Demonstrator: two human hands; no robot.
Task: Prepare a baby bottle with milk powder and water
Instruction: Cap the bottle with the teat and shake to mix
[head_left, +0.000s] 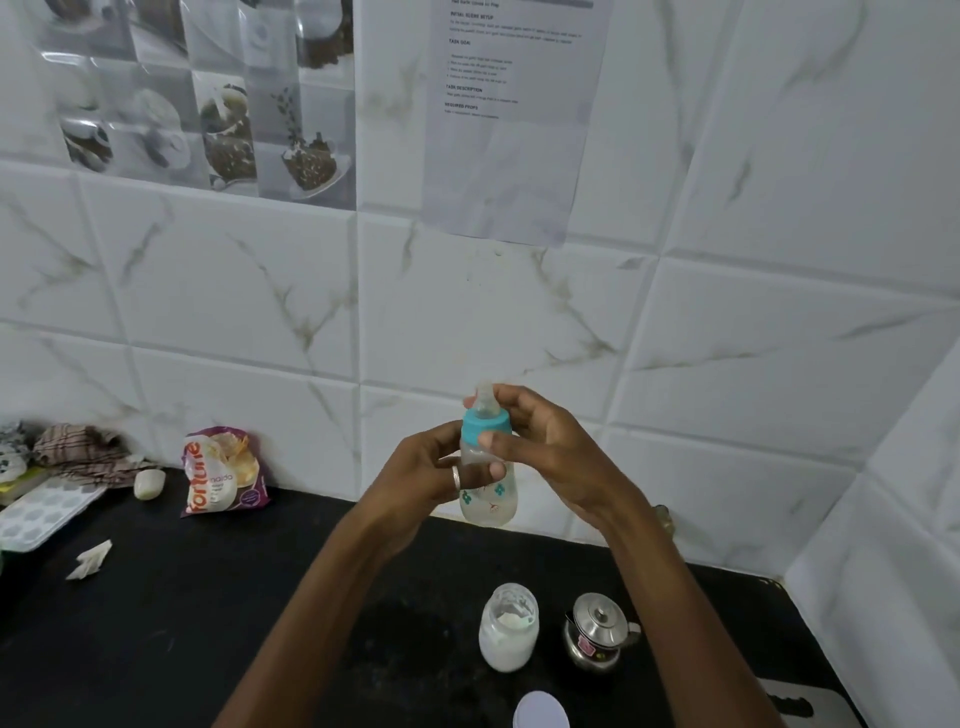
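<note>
Baby bottle (488, 499) upright between hands, left grip (441, 467) clamped on body, right grip (540, 441) clamped on teal collar (485, 423)

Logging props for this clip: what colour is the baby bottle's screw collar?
Teal, on the baby bottle collar; head view, the only one.

bottle (491, 499): clear plastic | kettle (597, 631): shiny metal | counter (208, 623): matt black

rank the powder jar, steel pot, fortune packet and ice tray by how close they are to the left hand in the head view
From the left hand:
1. Powder jar, below and right.
2. Fortune packet, to its left; close to the jar's distance.
3. Steel pot, beyond the jar.
4. Ice tray, far left.
</note>
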